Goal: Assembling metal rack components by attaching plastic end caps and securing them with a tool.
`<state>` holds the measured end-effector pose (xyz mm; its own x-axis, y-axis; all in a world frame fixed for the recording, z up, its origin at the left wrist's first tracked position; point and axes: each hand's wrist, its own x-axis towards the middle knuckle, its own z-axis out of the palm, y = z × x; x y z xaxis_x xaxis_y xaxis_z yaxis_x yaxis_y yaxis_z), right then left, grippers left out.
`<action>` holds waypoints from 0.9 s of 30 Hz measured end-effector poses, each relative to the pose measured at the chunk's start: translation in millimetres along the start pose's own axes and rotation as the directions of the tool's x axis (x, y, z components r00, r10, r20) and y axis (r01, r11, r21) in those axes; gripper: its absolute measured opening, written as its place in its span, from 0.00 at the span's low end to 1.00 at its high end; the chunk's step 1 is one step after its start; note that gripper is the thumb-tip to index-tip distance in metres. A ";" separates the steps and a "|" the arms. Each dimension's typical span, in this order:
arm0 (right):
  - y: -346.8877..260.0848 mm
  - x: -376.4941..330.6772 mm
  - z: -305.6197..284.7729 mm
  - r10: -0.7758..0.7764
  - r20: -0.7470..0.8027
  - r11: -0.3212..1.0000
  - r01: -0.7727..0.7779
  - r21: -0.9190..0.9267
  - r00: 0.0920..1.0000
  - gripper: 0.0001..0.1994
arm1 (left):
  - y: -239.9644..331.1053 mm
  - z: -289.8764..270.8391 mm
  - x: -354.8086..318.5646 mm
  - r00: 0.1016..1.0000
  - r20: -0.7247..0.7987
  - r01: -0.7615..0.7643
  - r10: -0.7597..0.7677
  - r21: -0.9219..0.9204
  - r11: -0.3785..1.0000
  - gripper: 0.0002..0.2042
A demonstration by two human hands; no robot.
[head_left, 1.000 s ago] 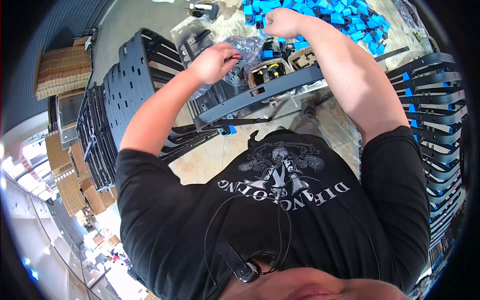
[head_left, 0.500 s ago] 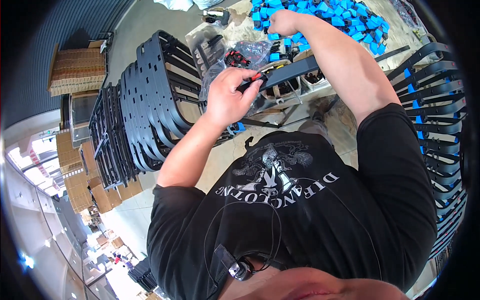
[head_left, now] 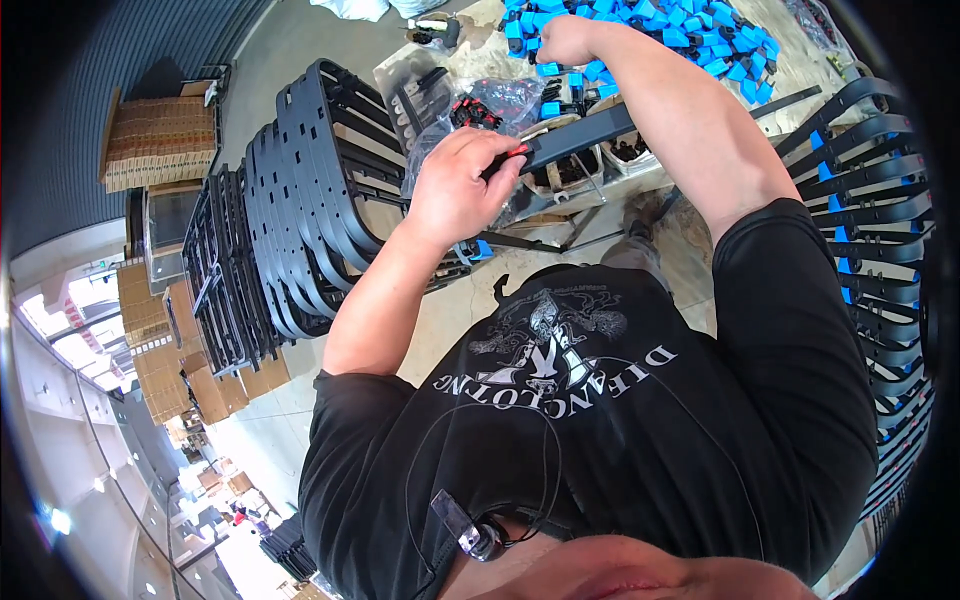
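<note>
My left hand (head_left: 462, 183) is closed, thumb and fingers pinching a small red-and-black part (head_left: 518, 151). That part sits at the left end of a long flat black bar (head_left: 580, 136), which slants up to the right and passes behind my right forearm. My right hand (head_left: 567, 42) is closed at the near left edge of a heap of blue-and-black plastic pieces (head_left: 690, 45). Its fingertips are turned away, so what they grip cannot be made out. Several more blue pieces lie just below that hand.
Open containers of small dark parts (head_left: 628, 150) stand beneath the bar. A clear plastic bag with red-and-black parts (head_left: 475, 112) lies on the worktable (head_left: 480, 55). Stacked black frames (head_left: 300, 190) stand at left, with rows of curved black slats (head_left: 880, 210) at right.
My left hand and the bar's left end have shifted very slightly upward, covering a yellow bit seen before. The right hand stays at the blue heap, barely moved.
</note>
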<state>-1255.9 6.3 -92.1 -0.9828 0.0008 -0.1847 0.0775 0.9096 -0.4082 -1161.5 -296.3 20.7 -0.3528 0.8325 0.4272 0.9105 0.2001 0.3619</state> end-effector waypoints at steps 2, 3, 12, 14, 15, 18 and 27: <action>3.2 1.1 -0.4 -0.016 -0.002 1.000 0.016 -0.017 1.000 0.21 | 7.2 -5.1 0.5 0.989 -0.032 0.145 -0.146 -0.042 0.989 0.10; 2.6 0.2 -1.4 -0.034 0.002 0.999 0.034 -0.036 0.999 0.22 | 8.1 -8.2 2.7 0.986 -0.094 0.130 -0.135 -0.059 0.990 0.12; -12.6 -14.7 -14.1 -0.010 0.013 1.000 0.010 -0.005 1.000 0.22 | 23.7 -19.5 -5.7 0.857 0.218 0.516 -0.468 -0.371 0.772 0.12; -14.6 -15.8 -16.9 -0.009 0.029 1.000 0.009 -0.006 1.000 0.22 | 23.2 -19.2 -5.3 0.837 0.234 0.547 -0.494 -0.340 0.765 0.09; -13.9 -16.1 -17.8 0.001 0.041 1.000 -0.001 -0.006 0.999 0.22 | 21.8 -15.9 -3.1 0.860 0.176 0.510 -0.479 -0.259 0.820 0.09; -0.2 -9.2 -7.3 -0.020 -0.008 1.000 0.020 0.017 1.000 0.21 | 19.8 -13.8 2.5 0.935 0.068 0.351 -0.348 -0.031 0.936 0.09; -6.7 -12.0 -12.0 0.051 0.029 0.992 -0.054 0.115 0.998 0.20 | 17.6 6.2 0.6 0.976 0.127 0.157 -0.176 0.147 0.977 0.12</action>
<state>-1246.6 5.2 -76.4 -0.9724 0.0356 -0.2308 0.1494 0.8546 -0.4974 -1144.3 -289.0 22.3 -0.4773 0.8430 0.2482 0.8656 0.4022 0.2983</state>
